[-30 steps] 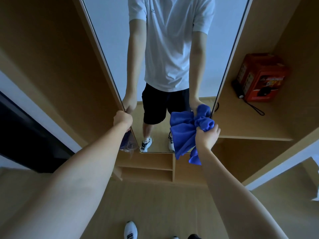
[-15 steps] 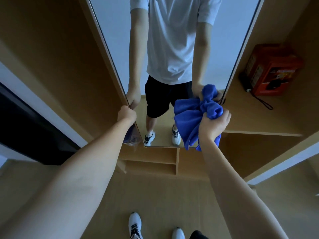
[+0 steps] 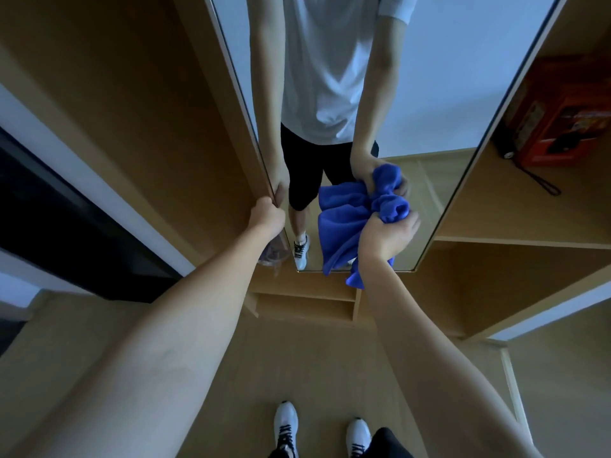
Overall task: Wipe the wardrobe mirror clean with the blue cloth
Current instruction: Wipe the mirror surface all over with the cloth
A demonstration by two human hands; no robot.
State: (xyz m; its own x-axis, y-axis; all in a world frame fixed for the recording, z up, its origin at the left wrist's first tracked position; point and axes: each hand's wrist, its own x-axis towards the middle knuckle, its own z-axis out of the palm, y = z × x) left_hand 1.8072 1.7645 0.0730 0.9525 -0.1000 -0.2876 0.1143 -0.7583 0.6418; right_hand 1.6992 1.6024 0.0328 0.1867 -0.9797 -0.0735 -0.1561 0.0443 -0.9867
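The cloth [image 3: 344, 226] is bunched in the right hand [image 3: 386, 236], fingers curled round its top, and is held against the lower part of the mirror [image 3: 429, 94], a loose tail hanging past the mirror's bottom edge. The left hand [image 3: 268, 216] is closed round the mirror's left edge, apparently to steady the panel.

Because the cloth is wadded, little flat fabric is probably pressed to the glass, so streaks or missed strips could be left. The hanging tail could be caught on the mirror's bottom edge. If the panel is a door, hard pressure might swing it once the left grip is loosened. Most of the glass above the cloth looks yet to be reached.

To the right of the mirror, a red box [image 3: 562, 117] is seen on a shelf [image 3: 496, 209], with a dark corded object beside it; both lie well apart from the mirror, out of the wiping path. Below the mirror, small open compartments [image 3: 304, 302] are visible.
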